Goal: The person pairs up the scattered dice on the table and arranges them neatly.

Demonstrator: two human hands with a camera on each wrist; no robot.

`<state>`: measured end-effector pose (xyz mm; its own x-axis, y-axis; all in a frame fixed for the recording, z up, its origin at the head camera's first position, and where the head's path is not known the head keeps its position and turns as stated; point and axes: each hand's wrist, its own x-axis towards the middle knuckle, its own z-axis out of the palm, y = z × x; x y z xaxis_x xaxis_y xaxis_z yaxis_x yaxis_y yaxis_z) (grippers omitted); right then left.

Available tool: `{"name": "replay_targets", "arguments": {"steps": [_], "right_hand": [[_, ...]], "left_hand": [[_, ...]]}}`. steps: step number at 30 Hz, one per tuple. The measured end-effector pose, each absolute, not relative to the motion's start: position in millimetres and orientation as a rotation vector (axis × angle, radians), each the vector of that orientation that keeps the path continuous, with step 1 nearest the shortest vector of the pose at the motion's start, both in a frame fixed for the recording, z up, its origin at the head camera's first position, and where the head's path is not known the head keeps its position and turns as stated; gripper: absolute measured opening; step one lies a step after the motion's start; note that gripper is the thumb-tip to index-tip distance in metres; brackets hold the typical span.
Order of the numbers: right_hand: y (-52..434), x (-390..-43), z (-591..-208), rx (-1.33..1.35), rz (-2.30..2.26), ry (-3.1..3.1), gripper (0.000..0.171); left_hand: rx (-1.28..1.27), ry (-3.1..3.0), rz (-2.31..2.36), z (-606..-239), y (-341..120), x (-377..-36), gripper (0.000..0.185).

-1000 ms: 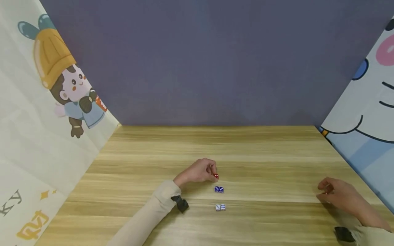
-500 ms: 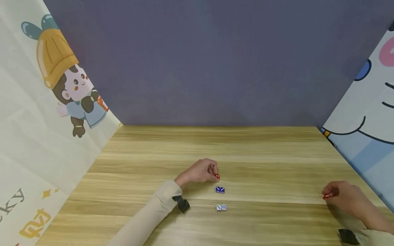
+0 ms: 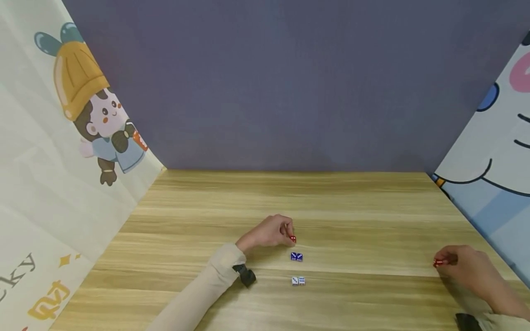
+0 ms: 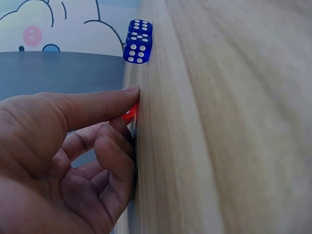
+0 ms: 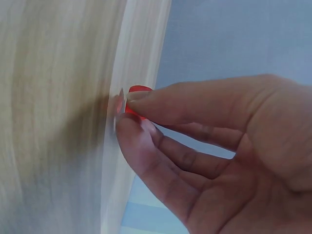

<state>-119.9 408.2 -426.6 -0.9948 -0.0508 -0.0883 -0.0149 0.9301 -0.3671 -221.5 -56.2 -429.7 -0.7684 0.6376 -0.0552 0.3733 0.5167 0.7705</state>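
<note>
Left hand (image 3: 268, 232) is resting low on the wooden table (image 3: 356, 202) near its middle, fingers curled, thumb and fingertips pinching a small red die (image 3: 293, 239) right at the table surface; the left wrist view is showing the thumb (image 4: 92, 105) lying over that die (image 4: 129, 113) with the other fingers folded beneath. Cream sleeve (image 3: 198, 294) is running back toward the near edge, a dark wrist-mounted unit (image 3: 245, 275) sitting on the forearm. Just nearer the person than the pinched die, a pair of blue dice (image 3: 296, 257) is sitting side by side and touching, white pips showing; the left wrist view is showing them (image 4: 138, 41) a little beyond the fingertips. Nearer again, a pair of pale clear dice (image 3: 297, 280) is lying side by side too, so the three sets are forming a short column. Well apart on the far right, the right hand (image 3: 469, 271) is hovering low near the table's right edge, thumb and forefinger pinching a second red die (image 3: 438, 263); the right wrist view is confirming the grip, the die (image 5: 136, 100) held between thumb tip and fingertips close against the wood. Whether this die is touching the table, cannot tell.
</note>
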Motion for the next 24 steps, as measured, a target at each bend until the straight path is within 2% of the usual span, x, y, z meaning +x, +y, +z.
{"name": "replay_targets", "arguments": {"steps": [24], "right_hand": [[376.4,-122.0,-415.2,-0.217,-0.632,3.136,0.014]], "left_hand": [[0.848,2.419,1.118,-429.0,-55.9,-222.2,0.015]]}}
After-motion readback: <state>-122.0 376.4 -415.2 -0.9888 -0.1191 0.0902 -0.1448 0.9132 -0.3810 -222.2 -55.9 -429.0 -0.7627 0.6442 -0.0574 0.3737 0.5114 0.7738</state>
